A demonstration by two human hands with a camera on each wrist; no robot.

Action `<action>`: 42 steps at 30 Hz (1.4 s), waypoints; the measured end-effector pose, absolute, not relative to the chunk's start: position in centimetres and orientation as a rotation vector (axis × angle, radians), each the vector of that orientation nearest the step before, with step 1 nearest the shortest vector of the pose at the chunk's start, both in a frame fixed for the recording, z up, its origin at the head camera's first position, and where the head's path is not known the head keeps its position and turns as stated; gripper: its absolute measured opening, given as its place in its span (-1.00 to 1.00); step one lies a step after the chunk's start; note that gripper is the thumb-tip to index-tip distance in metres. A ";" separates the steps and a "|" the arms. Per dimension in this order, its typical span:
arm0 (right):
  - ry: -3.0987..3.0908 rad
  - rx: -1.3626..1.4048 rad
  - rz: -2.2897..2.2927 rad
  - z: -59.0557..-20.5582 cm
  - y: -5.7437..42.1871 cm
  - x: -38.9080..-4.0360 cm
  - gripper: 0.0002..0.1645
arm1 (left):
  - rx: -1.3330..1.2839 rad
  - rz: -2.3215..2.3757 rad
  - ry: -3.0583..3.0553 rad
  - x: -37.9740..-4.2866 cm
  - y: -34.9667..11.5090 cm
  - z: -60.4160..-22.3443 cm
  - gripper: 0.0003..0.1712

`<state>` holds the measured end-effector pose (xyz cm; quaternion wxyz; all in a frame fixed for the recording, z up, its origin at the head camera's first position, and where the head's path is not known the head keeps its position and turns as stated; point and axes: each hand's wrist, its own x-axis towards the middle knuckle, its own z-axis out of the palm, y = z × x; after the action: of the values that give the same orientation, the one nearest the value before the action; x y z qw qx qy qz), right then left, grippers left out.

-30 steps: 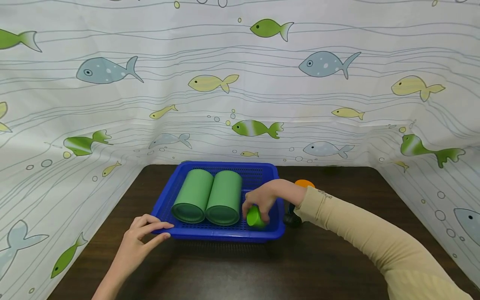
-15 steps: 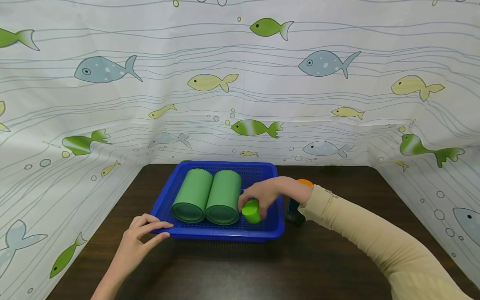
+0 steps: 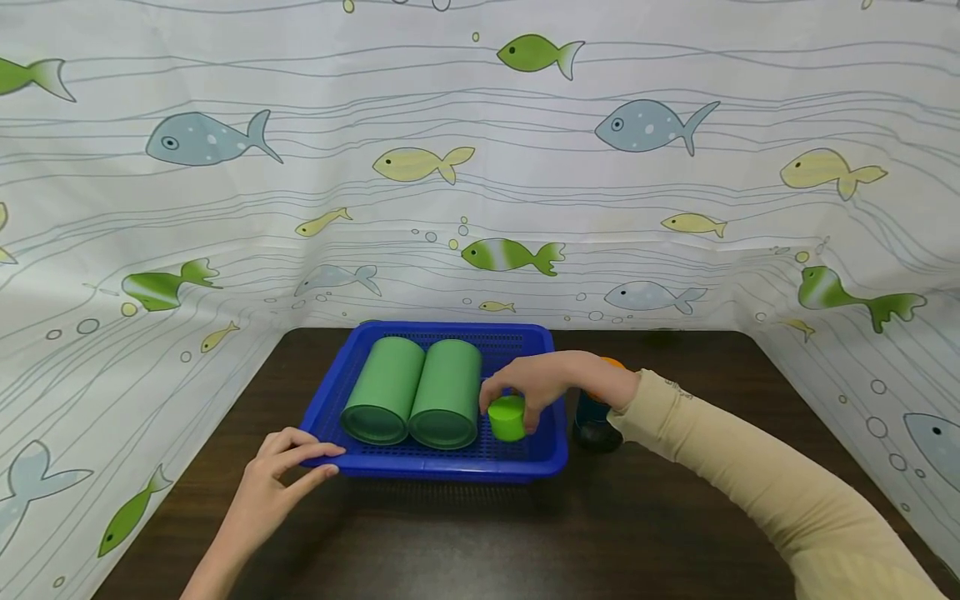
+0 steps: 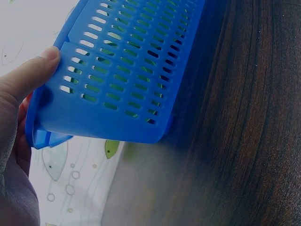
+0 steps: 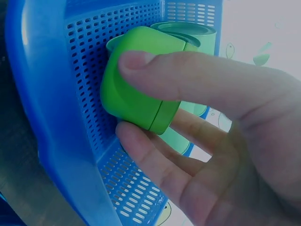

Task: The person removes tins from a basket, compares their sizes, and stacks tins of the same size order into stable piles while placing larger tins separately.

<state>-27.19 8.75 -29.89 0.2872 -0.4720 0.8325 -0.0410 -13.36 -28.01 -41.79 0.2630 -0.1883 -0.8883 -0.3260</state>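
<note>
A blue plastic basket (image 3: pixel 450 468) stands on the dark table, with two green cylindrical cans (image 3: pixel 386 379) (image 3: pixel 448 383) lying side by side in it. My left hand (image 3: pixel 273 479) pinches the basket's front left corner; in the left wrist view the thumb (image 4: pixel 35 70) lies on the outer wall and the fingers go behind the rim. With thumb and fingers my right hand (image 3: pixel 543 383) grips a small lime-green container with a seam like a lid's (image 3: pixel 507 419). It is at the basket's right side, beside the right can. Whether its underside touches the basket floor, I cannot tell.
Just right of the basket stands a dark bottle-like thing (image 3: pixel 596 425) with an orange top (image 3: pixel 613 363), partly hidden by my right wrist. A white sheet with printed fish (image 3: pixel 480 192) walls in the back and both sides of the table (image 3: pixel 420 550).
The lime-green container has risen slightly in view, first shifting a little left and then back right, with my right hand still round it. My left hand stays at the basket's corner.
</note>
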 end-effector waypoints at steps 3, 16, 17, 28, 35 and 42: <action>2.208 -1.282 -0.131 -29.7 8.9 -27.1 -0.26 | -0.514 -0.878 -2.397 -13.4 -28.1 -41.8 -0.57; 2.262 -1.234 -0.132 -29.8 9.6 -27.1 -0.33 | -0.510 -0.891 -2.400 -13.4 -28.1 -41.8 -0.57; 2.261 -1.228 -0.135 -29.7 9.6 -27.1 -0.34 | -0.512 -0.894 -2.399 -13.4 -28.0 -41.8 -0.58; 2.296 -1.257 -0.164 -29.1 10.3 -26.9 -0.40 | -0.510 -0.904 -2.402 -13.3 -28.0 -41.7 -0.58; 2.333 -1.282 -0.190 -28.7 10.8 -26.8 -0.42 | -0.514 -0.897 -2.397 -13.3 -28.0 -41.7 -0.57; 2.364 -1.315 -0.224 -28.0 11.3 -26.3 -0.48 | -0.515 -0.894 -2.397 -13.3 -27.9 -41.8 -0.56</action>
<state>-26.33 11.35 -28.00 0.2119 -0.4736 0.8511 -0.0806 -13.32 -27.89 -41.76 0.2626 -0.1903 -0.8863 -0.3307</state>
